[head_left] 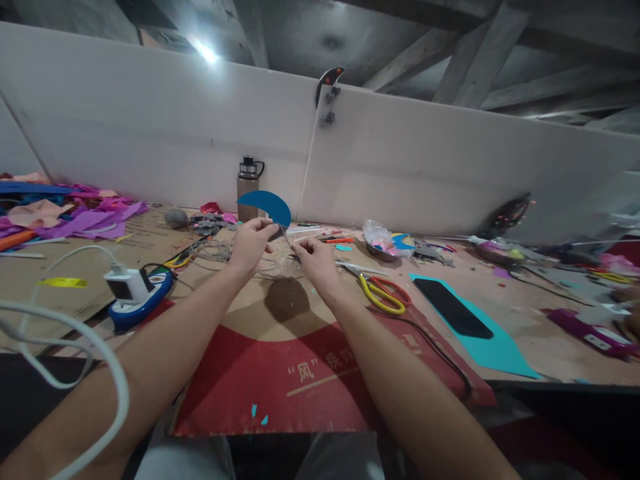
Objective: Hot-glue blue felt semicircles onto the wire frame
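Raised over the middle of the table, my left hand (251,245) pinches a curved, crescent-shaped blue piece (270,203), which looks like foam sheet or paper, near its lower end. Close by on the right, my right hand (314,261) is closed, thumb against fingers, around what seems a thin wire or stem running toward the blue piece; too fine to make out surely. Beneath both hands lies a red and tan cardboard sheet (240,393) with small turquoise scraps on it. Scissors (383,295) with yellow and red handles rest to the right of my right hand.
A black phone (453,308) lies on a turquoise sheet (505,353) at right. On the left are a blue power strip (143,300) with a white charger and cable, and a heap of colourful scraps (75,210). A bottle (249,187) stands by the white partition (425,160).
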`<state>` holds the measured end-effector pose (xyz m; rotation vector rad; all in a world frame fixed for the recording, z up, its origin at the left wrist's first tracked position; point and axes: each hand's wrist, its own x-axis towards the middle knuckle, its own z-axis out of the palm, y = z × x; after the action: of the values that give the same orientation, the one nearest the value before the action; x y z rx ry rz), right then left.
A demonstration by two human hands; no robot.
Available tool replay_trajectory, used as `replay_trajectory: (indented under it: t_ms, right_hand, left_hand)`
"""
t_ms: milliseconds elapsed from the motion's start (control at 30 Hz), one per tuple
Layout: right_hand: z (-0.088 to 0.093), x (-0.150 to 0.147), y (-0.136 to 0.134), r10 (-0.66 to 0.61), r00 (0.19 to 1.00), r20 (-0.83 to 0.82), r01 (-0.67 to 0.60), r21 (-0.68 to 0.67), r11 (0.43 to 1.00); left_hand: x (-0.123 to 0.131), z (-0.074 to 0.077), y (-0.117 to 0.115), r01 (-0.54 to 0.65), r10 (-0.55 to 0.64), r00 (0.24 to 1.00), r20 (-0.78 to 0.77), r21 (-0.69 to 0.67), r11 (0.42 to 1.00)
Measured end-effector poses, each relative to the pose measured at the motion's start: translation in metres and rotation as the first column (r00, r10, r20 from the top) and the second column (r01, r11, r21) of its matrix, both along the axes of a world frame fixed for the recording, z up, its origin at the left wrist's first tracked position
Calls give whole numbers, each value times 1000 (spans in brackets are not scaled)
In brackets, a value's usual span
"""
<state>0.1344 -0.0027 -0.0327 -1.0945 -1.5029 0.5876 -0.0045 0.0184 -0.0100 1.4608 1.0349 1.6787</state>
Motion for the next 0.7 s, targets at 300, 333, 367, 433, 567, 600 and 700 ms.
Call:
replay_trajectory:
  t_ms: [300, 333, 367, 433, 567, 600, 700]
  right_hand:
    - [4, -19, -1, 225, 737, -637, -313, -28, 949]
    - [6, -21, -4, 218, 727, -651, -323, -45, 945]
    - [7, -22, -5, 200, 738, -645, -309, -59, 949]
    - [8, -21, -7, 152, 801, -580, -239, -76, 968]
    - [8, -13, -6, 78, 932, -355, -90, -20, 996]
    - [8, -11, -6, 65, 945, -319, -68, 2, 998]
    - [9, -7, -6, 26, 956, -293, -11, 54, 998]
  left_hand:
    - [3, 4, -12, -114, 366, 831, -419, 515, 850]
    - [3, 5, -13, -114, 356, 838, -413, 506, 855]
    - [3, 6, -14, -123, 342, 853, -395, 484, 866]
    - [4, 7, -14, -141, 287, 895, -342, 392, 909]
    - [6, 4, -11, -29, 45, 987, -156, 106, 994]
    - [7, 3, -10, 28, -23, 997, -80, 63, 998]
    - [12, 0, -9, 178, -177, 976, 129, 6, 984]
